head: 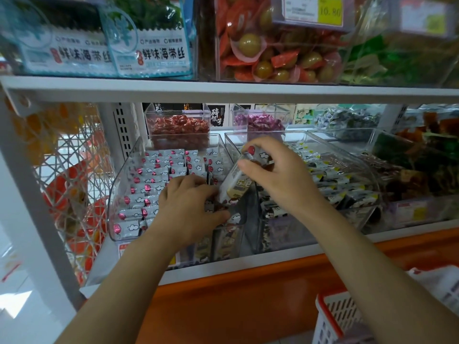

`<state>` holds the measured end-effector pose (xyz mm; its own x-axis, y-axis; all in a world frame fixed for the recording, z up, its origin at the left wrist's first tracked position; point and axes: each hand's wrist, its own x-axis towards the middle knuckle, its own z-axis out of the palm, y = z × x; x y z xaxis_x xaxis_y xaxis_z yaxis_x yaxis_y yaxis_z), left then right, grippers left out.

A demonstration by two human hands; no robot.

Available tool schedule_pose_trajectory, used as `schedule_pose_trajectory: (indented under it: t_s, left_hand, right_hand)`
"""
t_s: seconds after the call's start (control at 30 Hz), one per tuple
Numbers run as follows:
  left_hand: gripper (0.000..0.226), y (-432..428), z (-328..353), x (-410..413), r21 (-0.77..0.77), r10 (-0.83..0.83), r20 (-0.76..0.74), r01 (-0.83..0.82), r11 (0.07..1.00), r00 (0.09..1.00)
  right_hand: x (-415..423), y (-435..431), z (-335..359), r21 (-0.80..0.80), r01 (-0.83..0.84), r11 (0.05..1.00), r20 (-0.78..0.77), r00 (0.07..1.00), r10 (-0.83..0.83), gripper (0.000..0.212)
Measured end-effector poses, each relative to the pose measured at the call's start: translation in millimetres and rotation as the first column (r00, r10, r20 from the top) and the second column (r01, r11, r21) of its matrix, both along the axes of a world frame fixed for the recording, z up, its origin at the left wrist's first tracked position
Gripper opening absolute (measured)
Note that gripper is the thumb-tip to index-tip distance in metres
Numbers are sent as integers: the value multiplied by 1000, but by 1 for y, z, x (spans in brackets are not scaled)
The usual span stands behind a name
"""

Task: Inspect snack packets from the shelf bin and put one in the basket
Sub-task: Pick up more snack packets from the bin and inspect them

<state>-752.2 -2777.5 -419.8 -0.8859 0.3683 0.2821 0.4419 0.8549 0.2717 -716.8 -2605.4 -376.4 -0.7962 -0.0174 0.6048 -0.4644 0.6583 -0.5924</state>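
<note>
Because the left hand (188, 209) lies over the front of the shelf bin (119, 194), I cannot see what its bent fingers touch. I cannot tell if it holds anything. Its thumb is close to the low end of the snack packet (236, 181), but that spot is dark and hard to see.

The right hand (275, 175) pinches the top of the snack packet with its thumb and fingers. The packet is tilted, just above the right side of the shelf bin, between the two hands. The words on it are too blurry to read. The hands are close together but do not touch each other.

The shelf bin is clear and full of silver packets (149, 184) with red balloons and clouds on them. The basket (332, 316) is white with a red rim. It sits low on the right, well apart from the snack packet, and most of it is cut off at the edge.

Just right of the shelf bin is a second bin (347, 187) with black and white packets, and the right arm crosses in front of it. Behind are red sweets (178, 127) and purple sweets (258, 122). On the shelf above are seaweed bags (154, 53) and a yellow price tag (329, 9) that says 10.80. The green things (372, 63) at the top right are too blurry to name.
</note>
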Motion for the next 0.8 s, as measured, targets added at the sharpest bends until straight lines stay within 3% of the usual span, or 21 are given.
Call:
schedule_pose_trajectory:
  t_s: [0.1,0.3,0.43,0.5,0.6,0.67,0.8]
  left_hand:
    - [55,0,-1,0,-11,-4,-1,4,1000,1000]
    - [57,-1,3,1,43,-15,-7,15,999,1000]
    - [61,-7,9,1,56,-19,4,19,998,1000]
    - [61,-11,11,1,58,-25,27,23,998,999]
    - [59,-13,13,0,68,-34,46,31,997,998]
    - [57,-14,14,-1,77,-31,43,28,997,999]
    - [49,-18,15,-2,97,-28,5,27,995,1000]
  right_hand:
    - [-4,-9,-3,160,-26,987,65,998,16,34]
    - [-11,-17,-8,467,90,880,83,986,-145,51]
    - [-13,-13,-11,767,-15,642,95,991,-91,32]
    - [-14,-14,-9,766,-43,642,142,984,-104,28]
    - [-21,-15,5,621,49,782,92,986,-135,22]
    - [-29,-18,12,588,71,806,79,986,-144,21]
    - [-42,-32,2,761,52,647,104,974,-200,13]
